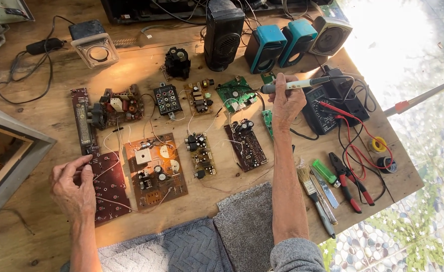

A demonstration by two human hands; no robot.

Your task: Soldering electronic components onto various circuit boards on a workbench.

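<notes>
Two hands at work: your right hand (286,100) is clenched around a grey soldering iron (296,84), its tip hanging over the green circuit board (237,93) towards the desk's (45,116) far edge; your left hand (72,185) lies loose, fingers resting on the dark red board (108,187) near the front-left corner, gripping nothing. The iron's cable trails past the multimeter (321,108) and red probe leads (355,131); I judge a snag there could jerk the tip onto neighbouring parts

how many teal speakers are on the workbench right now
2, side by side at the far edge of the table: the left teal speaker beside the tall black speaker, the right teal speaker beside the grey speaker. None appear hidden.
</notes>
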